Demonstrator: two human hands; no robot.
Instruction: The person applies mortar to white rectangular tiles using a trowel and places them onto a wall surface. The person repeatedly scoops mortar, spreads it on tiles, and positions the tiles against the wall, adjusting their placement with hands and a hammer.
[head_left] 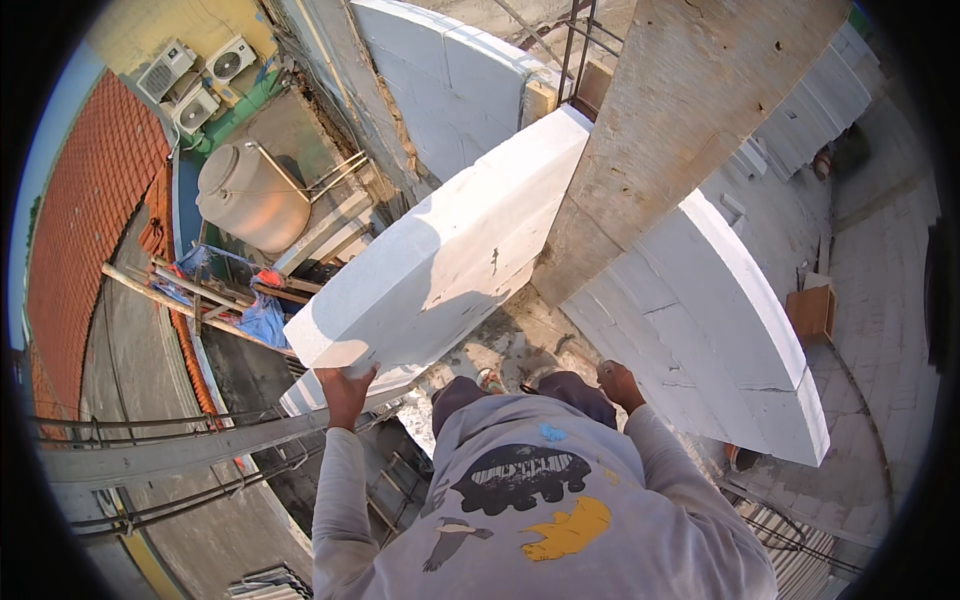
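My left hand rests against the near end of a low white wall of lightweight concrete blocks, its thumb spread from the fingers. That hand is open, and the block face hides part of it. Beside the other white block wall, my right hand is closed, its fingers curled in; what they hold, if anything, is hidden. Whether that hand touches the wall I cannot tell. Between the two walls, which meet at a grey concrete column, are my legs and one sandalled foot.
Beyond the left wall is a drop with a water tank, air-conditioner units and a red tiled roof. Steel bars run at lower left. A brown box stands past the right wall. More block walls rise ahead.
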